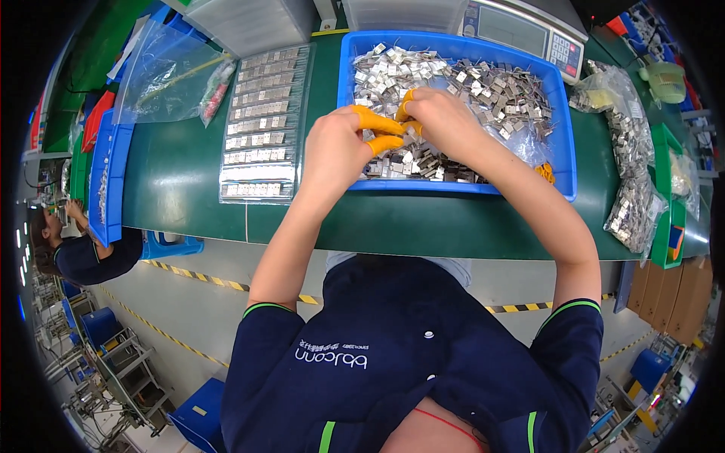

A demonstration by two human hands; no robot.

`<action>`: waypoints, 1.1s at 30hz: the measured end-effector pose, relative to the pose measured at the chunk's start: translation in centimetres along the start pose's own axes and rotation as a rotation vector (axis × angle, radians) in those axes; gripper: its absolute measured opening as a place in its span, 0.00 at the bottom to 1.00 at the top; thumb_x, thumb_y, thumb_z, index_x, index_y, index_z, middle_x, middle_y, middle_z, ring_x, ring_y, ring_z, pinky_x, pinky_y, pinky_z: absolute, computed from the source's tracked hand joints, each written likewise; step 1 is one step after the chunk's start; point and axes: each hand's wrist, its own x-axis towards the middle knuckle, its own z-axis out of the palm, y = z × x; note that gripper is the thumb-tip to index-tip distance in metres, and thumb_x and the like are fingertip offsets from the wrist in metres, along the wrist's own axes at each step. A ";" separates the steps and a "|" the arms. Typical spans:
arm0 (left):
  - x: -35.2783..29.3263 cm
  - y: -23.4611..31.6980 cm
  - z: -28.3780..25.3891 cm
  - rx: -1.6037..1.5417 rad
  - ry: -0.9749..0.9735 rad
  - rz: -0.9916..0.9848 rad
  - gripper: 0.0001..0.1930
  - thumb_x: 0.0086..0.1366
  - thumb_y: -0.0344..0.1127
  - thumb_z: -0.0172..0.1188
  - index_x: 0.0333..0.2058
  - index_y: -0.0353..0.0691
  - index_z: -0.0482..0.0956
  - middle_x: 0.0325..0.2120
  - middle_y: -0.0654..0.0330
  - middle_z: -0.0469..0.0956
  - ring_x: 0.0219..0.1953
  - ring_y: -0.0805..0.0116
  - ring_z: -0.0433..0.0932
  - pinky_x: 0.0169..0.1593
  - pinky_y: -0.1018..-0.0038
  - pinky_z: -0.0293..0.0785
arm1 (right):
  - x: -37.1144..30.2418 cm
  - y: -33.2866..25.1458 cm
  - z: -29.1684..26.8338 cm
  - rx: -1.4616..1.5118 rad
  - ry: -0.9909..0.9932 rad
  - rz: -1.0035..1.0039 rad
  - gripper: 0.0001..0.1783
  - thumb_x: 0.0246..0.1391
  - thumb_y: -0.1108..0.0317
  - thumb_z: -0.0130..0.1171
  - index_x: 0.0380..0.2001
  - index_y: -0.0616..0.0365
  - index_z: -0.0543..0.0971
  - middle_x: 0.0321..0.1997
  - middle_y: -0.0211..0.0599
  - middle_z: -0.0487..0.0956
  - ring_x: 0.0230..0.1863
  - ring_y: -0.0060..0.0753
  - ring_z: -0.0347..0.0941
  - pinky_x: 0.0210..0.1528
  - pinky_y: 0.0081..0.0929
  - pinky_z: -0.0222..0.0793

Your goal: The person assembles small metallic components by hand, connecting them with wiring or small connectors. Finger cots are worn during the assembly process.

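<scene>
**K:** Two hands up top, centre frame, both over the blue bin (563,143). Going left to right: far left edge, another person (79,253) bent at a neighbouring station. Upper left, a clear plastic bag (162,72) on the green bench (174,181). Next to it, a clear tray (264,124) with rows of small metal parts, upper rows filled, bottom rows partly.

**R:** Hands?

**K:** Left hand (336,151) is pinched narrow, orange finger cots (377,121) on the fingertips. Right hand (442,121) is just beside it, fingertips meeting the left's, also in cots. Something small seems pinched between them, but it's hidden by the fingers, so I can't tell exactly what or which hand carries it.

**R:** Where's the stock?

**K:** Loose metal parts (491,90), a heap filling the blue bin, right under and behind the hands. Further right: a weighing scale (529,34) at the top edge, then clear bags of the same parts (630,174) along the right side, beside a green bin (668,219).

**R:** Handling?

**K:** My read: stamped sheet metal, light, stiff, thin edges likely sharp, and legs likely to bend if squeezed. Smooth metal is slippery, hence the cots. They tangle in the heap, so lift one at a time. Take hold across the flat sides of the body with thumb and forefinger, not by the thin tabs.
</scene>
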 end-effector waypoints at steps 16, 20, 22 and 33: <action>-2.1 0.7 -0.5 -0.771 0.115 -0.297 0.09 0.53 0.23 0.58 0.35 0.28 0.76 0.32 0.57 0.78 0.33 0.75 0.76 0.38 0.83 0.71 | -2.1 -2.1 -2.6 1.118 0.364 0.344 0.08 0.49 0.72 0.55 0.34 0.62 0.73 0.40 0.41 0.77 0.41 0.31 0.73 0.49 0.26 0.64; -2.5 0.8 -0.1 -0.918 0.117 -0.286 0.11 0.52 0.22 0.59 0.36 0.29 0.76 0.32 0.57 0.78 0.35 0.74 0.76 0.42 0.81 0.71 | -2.4 -3.0 -2.7 1.309 0.431 0.292 0.11 0.49 0.75 0.55 0.37 0.63 0.69 0.40 0.43 0.76 0.42 0.28 0.72 0.46 0.22 0.66; -2.6 0.9 0.3 -0.952 0.122 -0.278 0.11 0.51 0.21 0.59 0.36 0.29 0.76 0.33 0.56 0.78 0.36 0.73 0.76 0.43 0.81 0.71 | -2.6 -3.5 -2.7 1.303 0.437 0.346 0.10 0.49 0.75 0.55 0.37 0.63 0.70 0.40 0.42 0.76 0.42 0.28 0.72 0.47 0.21 0.66; -2.8 1.6 1.8 -1.112 0.286 -0.290 0.13 0.49 0.18 0.60 0.36 0.28 0.75 0.33 0.55 0.77 0.37 0.71 0.76 0.43 0.78 0.72 | -4.4 -5.3 -1.9 1.248 0.439 0.495 0.11 0.49 0.75 0.56 0.38 0.61 0.77 0.35 0.31 0.76 0.39 0.21 0.70 0.45 0.19 0.65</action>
